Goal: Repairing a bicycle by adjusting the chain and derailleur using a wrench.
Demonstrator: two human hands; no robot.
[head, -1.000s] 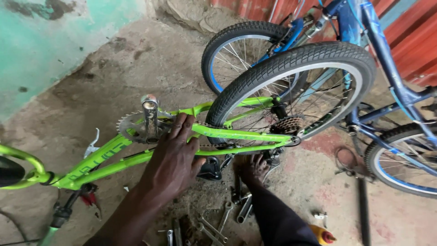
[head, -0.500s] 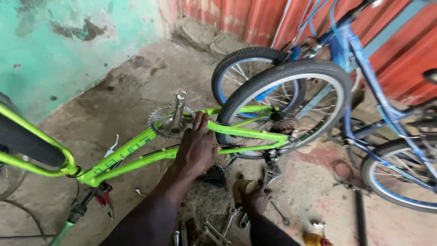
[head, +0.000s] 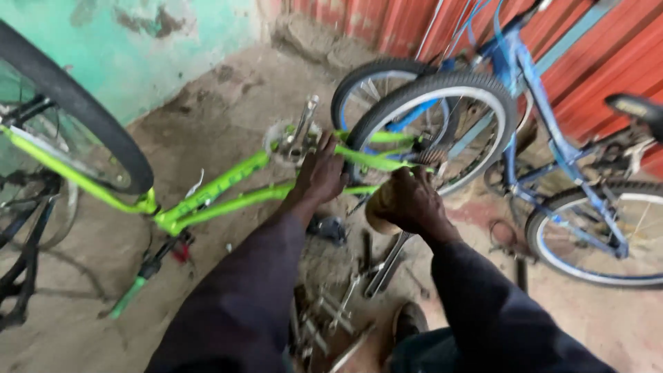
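A bright green bicycle (head: 221, 186) lies upside down on the dirt floor, its crank and chainring (head: 293, 138) pointing up. My left hand (head: 321, 176) is closed over the green frame tube just beside the crank. My right hand (head: 411, 204) is up at the hub side of the rear wheel (head: 442, 128), closed around the top of a long metal wrench (head: 387, 266) that hangs down toward the ground. The wrench's upper end is hidden by my fingers.
A blue bicycle (head: 552, 159) stands at the right against a red corrugated wall (head: 608, 62). Several loose metal tools (head: 331, 311) lie on the ground between my arms. The green bicycle's front wheel (head: 76, 117) rises at the left before a green wall.
My right hand has come up from the tools on the ground to the rear wheel, holding a long wrench. My left hand has stayed on the frame. The view has shifted right.
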